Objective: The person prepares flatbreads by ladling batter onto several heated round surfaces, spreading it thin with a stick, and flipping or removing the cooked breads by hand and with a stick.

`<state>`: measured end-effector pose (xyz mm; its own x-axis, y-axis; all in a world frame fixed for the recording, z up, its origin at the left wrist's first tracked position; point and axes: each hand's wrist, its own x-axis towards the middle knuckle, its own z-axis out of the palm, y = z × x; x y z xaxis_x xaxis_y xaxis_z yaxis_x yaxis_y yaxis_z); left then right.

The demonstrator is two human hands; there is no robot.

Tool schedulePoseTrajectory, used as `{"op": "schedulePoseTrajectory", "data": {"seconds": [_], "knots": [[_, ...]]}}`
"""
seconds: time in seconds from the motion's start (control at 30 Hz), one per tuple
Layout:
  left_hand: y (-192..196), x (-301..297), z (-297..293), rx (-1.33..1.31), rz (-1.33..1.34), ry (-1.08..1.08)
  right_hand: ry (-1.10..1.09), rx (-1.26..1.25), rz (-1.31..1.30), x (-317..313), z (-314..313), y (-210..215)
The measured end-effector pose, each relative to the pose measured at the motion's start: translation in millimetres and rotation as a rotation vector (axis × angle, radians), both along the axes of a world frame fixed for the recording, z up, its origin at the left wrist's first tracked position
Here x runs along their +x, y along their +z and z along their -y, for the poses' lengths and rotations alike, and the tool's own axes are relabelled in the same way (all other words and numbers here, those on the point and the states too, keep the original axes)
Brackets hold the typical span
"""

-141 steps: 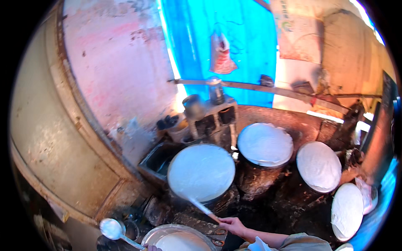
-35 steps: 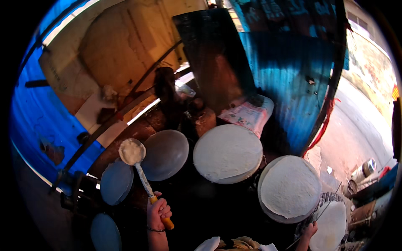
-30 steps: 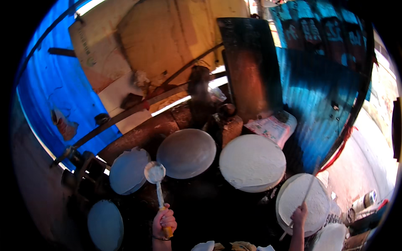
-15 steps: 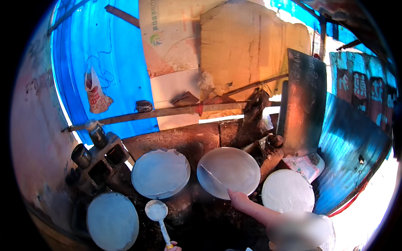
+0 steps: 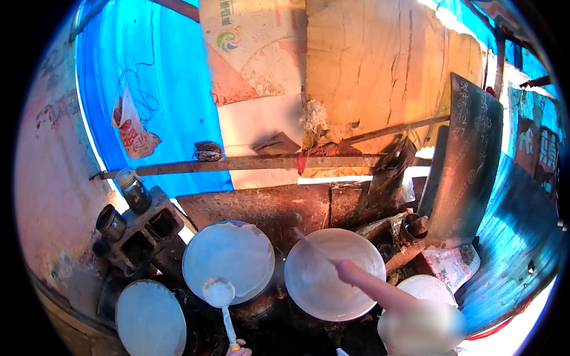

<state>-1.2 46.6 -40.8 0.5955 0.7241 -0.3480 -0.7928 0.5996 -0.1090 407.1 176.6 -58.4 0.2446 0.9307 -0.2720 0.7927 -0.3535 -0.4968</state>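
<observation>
Gripping the ladle's handle with closed fingers at the frame's lower edge, the left hand (image 5: 239,351) holds the white ladle (image 5: 220,296) over the left round griddle (image 5: 228,261). The right hand (image 5: 345,270), fingers closed on a thin stick (image 5: 312,244), reaches across the middle griddle (image 5: 332,276), coated pale with batter.

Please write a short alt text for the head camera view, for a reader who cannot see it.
The left hand holds a ladle of white batter over a round griddle. The right hand works a thin stick on a second griddle.
</observation>
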Motion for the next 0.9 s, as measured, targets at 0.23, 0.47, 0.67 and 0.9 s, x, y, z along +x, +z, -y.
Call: {"op": "schedulePoseTrajectory", "data": {"seconds": [0.23, 0.47, 0.67, 0.9], "knots": [[11, 54, -48, 0.05, 0.018, -0.099, -0.307, -0.088, 0.13, 129, -23, -49], [14, 116, -84, 0.026, -0.389, -0.075, 0.324, 0.519, -0.564, -57, 23, 23], [5, 145, -87, 0.153, -0.564, -0.142, 0.681, 0.451, -0.718, -88, 46, -25], [25, 126, -98, -0.026, -0.421, -0.024, -0.632, 0.483, 0.246, 217, 6, 7]]}}
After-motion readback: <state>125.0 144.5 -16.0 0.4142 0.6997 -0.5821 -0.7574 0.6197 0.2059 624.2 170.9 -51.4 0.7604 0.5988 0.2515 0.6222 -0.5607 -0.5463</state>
